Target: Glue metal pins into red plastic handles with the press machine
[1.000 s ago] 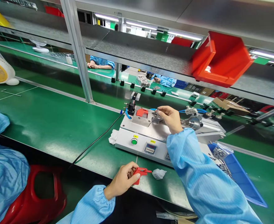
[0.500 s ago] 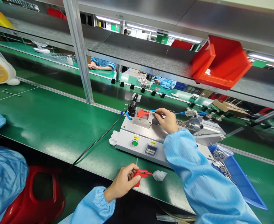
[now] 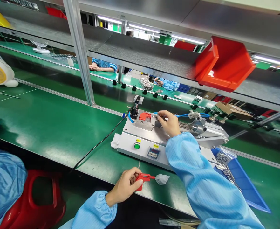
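Observation:
My left hand (image 3: 125,186) rests at the near edge of the green bench, fingers closed round a small red plastic part (image 3: 142,178). A crumpled white scrap (image 3: 162,179) lies just right of that part. My right hand (image 3: 169,122) reaches over the grey-white press machine (image 3: 151,140), pinching a thin metal pin (image 3: 155,116) beside a second red part (image 3: 145,116) seated in the machine's fixture. The machine's front carries a green button (image 3: 137,145) and a small digital counter (image 3: 153,152).
A blue tray (image 3: 240,183) with several metal pins sits at the right. A black cable (image 3: 99,143) runs left from the machine. A red stool (image 3: 38,200) and a co-worker's blue sleeve (image 3: 1,178) are lower left. A red bin (image 3: 223,63) hangs overhead. Other people work behind.
My right hand has shifted slightly left toward the red part in the fixture. My left hand keeps its hold on the red part and has barely moved.

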`<state>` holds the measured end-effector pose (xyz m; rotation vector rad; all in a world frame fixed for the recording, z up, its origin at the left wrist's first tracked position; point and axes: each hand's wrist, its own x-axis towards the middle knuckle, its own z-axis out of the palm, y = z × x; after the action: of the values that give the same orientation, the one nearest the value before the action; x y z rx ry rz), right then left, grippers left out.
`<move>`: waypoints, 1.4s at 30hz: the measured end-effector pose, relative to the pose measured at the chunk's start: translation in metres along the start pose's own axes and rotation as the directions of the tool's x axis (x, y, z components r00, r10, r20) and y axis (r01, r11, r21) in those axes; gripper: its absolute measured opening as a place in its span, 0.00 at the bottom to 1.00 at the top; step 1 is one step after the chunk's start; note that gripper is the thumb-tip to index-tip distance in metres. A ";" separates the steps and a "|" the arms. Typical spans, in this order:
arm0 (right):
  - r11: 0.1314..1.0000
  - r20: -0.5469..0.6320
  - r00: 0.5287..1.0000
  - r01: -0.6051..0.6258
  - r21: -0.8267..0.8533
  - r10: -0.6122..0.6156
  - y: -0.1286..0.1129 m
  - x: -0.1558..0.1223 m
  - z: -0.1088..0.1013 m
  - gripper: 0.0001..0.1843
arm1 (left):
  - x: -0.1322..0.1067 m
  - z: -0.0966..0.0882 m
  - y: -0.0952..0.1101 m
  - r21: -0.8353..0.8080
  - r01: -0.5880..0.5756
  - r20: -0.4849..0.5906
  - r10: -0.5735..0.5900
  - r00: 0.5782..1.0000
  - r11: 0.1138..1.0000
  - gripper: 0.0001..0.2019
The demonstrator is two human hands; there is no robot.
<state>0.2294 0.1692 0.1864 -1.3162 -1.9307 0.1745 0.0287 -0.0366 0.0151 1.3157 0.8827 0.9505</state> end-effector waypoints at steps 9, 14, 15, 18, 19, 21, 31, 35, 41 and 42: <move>0.999 0.013 1.000 -0.006 -0.032 0.006 -0.004 -0.002 0.001 0.07 | -0.001 0.000 0.004 0.024 0.008 -0.010 -0.007 1.000 1.000 0.11; 0.999 0.013 1.000 -0.006 -0.034 0.006 -0.004 -0.003 0.001 0.07 | -0.002 0.001 0.003 0.038 -0.012 -0.021 0.013 1.000 0.999 0.12; 0.999 0.012 1.000 -0.009 -0.037 0.010 -0.004 -0.003 0.001 0.06 | -0.002 0.001 0.002 0.040 -0.015 -0.022 0.016 1.000 0.999 0.12; 0.999 0.000 1.000 -0.020 -0.046 0.020 -0.004 -0.003 0.002 0.05 | -0.002 0.001 0.001 0.046 -0.024 -0.015 0.024 1.000 0.999 0.11; 0.999 -0.006 1.000 -0.021 -0.045 0.020 -0.004 -0.003 0.003 0.05 | -0.002 0.001 0.000 0.046 -0.026 -0.011 0.026 1.000 0.999 0.11; 0.999 -0.023 1.000 -0.022 -0.033 0.021 -0.004 -0.003 0.004 0.07 | -0.002 0.001 -0.001 0.046 -0.030 -0.009 0.030 1.000 0.998 0.11; 1.000 -0.018 1.000 -0.021 -0.005 0.021 -0.003 -0.003 0.004 0.10 | -0.002 0.001 -0.001 0.061 -0.035 -0.014 0.036 0.999 0.998 0.11; 0.999 -0.027 0.999 -0.035 0.017 0.036 -0.002 -0.003 0.004 0.09 | -0.003 0.002 0.001 0.063 -0.022 -0.025 0.023 0.999 0.998 0.11; 0.998 -0.043 0.998 -0.052 0.038 0.053 -0.001 -0.003 0.006 0.06 | -0.003 0.002 0.003 0.051 -0.011 -0.030 0.012 0.999 0.999 0.12; 0.998 -0.045 0.998 -0.050 0.041 0.051 -0.001 -0.003 0.007 0.06 | -0.003 0.002 0.002 0.054 -0.012 -0.029 0.014 0.999 0.998 0.12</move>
<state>0.2250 0.1683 0.1806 -1.3321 -1.8476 0.2057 0.0289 -0.0402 0.0176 1.3577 0.9282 0.9641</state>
